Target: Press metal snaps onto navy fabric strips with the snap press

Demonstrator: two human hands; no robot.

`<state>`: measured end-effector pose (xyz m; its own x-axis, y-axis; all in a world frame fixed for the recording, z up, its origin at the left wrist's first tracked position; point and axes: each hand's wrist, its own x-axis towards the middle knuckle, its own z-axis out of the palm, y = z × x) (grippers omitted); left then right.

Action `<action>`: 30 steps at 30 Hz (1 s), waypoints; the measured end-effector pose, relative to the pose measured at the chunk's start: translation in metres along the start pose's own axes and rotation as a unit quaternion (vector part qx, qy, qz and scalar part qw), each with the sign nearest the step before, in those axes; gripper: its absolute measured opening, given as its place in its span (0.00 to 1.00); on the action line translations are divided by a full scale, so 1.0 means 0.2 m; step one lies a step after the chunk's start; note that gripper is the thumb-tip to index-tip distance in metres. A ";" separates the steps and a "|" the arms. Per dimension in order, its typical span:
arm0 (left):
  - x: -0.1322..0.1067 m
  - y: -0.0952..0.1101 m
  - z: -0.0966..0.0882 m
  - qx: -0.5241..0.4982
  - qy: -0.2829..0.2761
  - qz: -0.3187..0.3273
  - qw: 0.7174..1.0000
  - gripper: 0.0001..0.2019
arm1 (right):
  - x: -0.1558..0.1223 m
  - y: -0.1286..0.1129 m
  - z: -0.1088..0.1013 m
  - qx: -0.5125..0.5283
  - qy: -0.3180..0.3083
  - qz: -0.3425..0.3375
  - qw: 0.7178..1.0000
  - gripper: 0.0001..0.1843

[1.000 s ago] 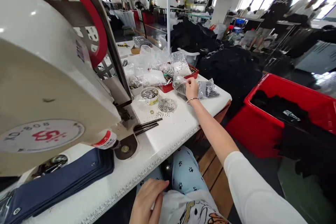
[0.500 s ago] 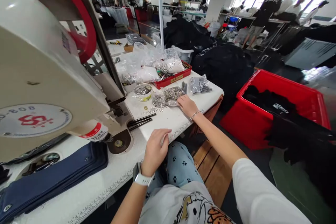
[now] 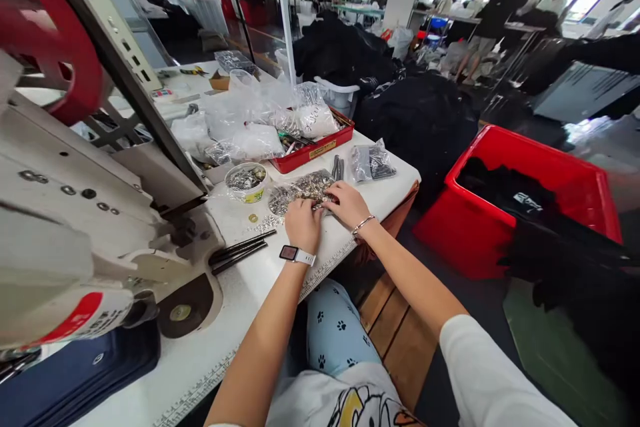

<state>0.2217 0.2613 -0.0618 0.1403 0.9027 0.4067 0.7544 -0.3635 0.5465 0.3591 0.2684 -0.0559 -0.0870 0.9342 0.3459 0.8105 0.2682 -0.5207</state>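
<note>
A clear plastic bag of small metal fasteners (image 3: pixel 314 181) lies on the white worktable (image 3: pixel 330 240). My right hand (image 3: pixel 347 203) pinches the near edge of this bag from the right. From the left, my left hand (image 3: pixel 303 223) is at the same edge, fingers curled and closed on it. The fingertips of both hands nearly meet, and what lies directly under them is partly hidden. Left of the bag, loose silver pieces (image 3: pixel 269 223) are scattered on the table. A round tub of metal parts (image 3: pixel 247 180) stands behind them, and a small brass ring (image 3: pixel 253 218) lies nearby.
A sewing machine (image 3: pixel 65 213) stands at the left with folded navy fabric (image 3: pixel 85 373) below it. Dark thin rods (image 3: pixel 243 252) lie in front of the tub. Behind are a red tray (image 3: pixel 315 152) and a bag of dark parts (image 3: pixel 373 161). A red bin (image 3: pixel 470 233) stands right.
My left hand has moved forward from the table's front edge to the bag and closed on it. My right hand stays at the bag. The view has shifted.
</note>
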 end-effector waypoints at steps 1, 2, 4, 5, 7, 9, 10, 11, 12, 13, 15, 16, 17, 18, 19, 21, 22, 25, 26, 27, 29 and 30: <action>-0.01 -0.01 0.01 0.003 0.001 -0.004 1.000 0.04 | 0.01 0.00 0.00 -0.006 -0.006 0.003 1.000 0.13; -0.02 -0.03 0.01 0.005 0.004 -0.009 1.000 0.03 | 0.01 0.00 0.01 -0.011 -0.004 0.002 1.000 0.13; -0.04 -0.05 0.01 0.006 0.010 -0.020 1.000 0.03 | 0.01 0.00 0.02 -0.021 0.012 -0.002 1.000 0.12; -0.04 -0.06 0.02 0.004 0.014 -0.026 1.000 0.03 | 0.01 0.01 0.02 -0.023 0.021 -0.002 1.000 0.12; -0.04 -0.07 0.02 -0.001 0.023 -0.034 0.999 0.05 | 0.00 0.01 0.03 -0.020 0.039 0.003 0.999 0.10; -0.04 -0.08 0.02 -0.011 0.032 -0.039 0.999 0.06 | -0.01 0.01 0.04 -0.009 0.051 0.006 0.999 0.09; -0.04 -0.08 0.02 -0.016 0.037 -0.040 0.998 0.07 | -0.02 0.02 0.04 -0.004 0.055 0.005 0.998 0.09; -0.04 -0.08 0.02 -0.022 0.040 -0.039 0.998 0.07 | -0.02 0.02 0.04 -0.002 0.057 0.003 0.998 0.09; -0.04 -0.08 0.02 -0.029 0.043 -0.037 0.998 0.07 | -0.02 0.02 0.04 -0.001 0.057 0.003 0.998 0.08; -0.04 -0.08 0.02 -0.036 0.044 -0.034 0.998 0.07 | -0.02 0.02 0.04 -0.002 0.056 0.002 0.998 0.08; -0.04 -0.08 0.01 -0.050 0.044 -0.023 0.998 0.07 | -0.03 0.02 0.04 -0.001 0.054 0.000 0.999 0.08; -0.04 -0.07 0.00 -0.057 0.042 -0.015 0.997 0.07 | -0.03 0.02 0.03 0.002 0.054 -0.002 0.999 0.09; -0.05 -0.07 0.00 -0.063 0.038 -0.006 0.997 0.07 | -0.03 0.03 0.03 0.005 0.055 -0.004 0.998 0.10; -0.05 -0.06 -0.01 -0.071 0.032 0.005 0.997 0.06 | -0.04 0.04 0.02 0.009 0.057 -0.004 0.998 0.10; -0.05 -0.06 -0.01 -0.079 0.022 0.018 0.997 0.06 | -0.04 0.04 0.02 0.014 0.060 -0.002 0.998 0.11; -0.06 -0.05 -0.02 -0.095 -0.004 0.048 0.994 0.06 | -0.04 0.06 0.01 0.022 0.067 0.005 0.998 0.12; -0.06 -0.04 -0.02 -0.103 -0.018 0.062 0.993 0.06 | -0.05 0.07 0.00 0.025 0.071 0.009 0.997 0.12; -0.07 -0.04 -0.02 -0.117 -0.027 0.073 0.990 0.04 | -0.05 0.11 -0.02 0.029 0.089 0.022 0.995 0.12; -0.07 -0.04 -0.02 -0.116 -0.015 0.065 0.991 0.04 | -0.05 0.12 -0.02 0.034 0.096 0.031 0.994 0.12; -0.07 -0.04 -0.02 -0.110 0.004 0.054 0.992 0.04 | -0.05 0.12 -0.02 0.044 0.102 0.040 0.993 0.12; -0.06 -0.05 -0.02 -0.084 0.044 0.030 0.995 0.08 | -0.06 0.14 -0.02 0.074 0.115 0.057 0.989 0.12; -0.06 -0.06 -0.01 -0.065 0.057 0.020 0.996 0.11 | -0.06 0.15 -0.01 0.093 0.122 0.064 0.986 0.13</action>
<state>0.2101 0.2543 -0.0706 0.0900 0.8578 0.5060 0.6590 -0.4322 0.6155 0.3869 0.2649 -0.0738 0.1694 0.8855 0.4326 0.6831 0.2110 -0.6992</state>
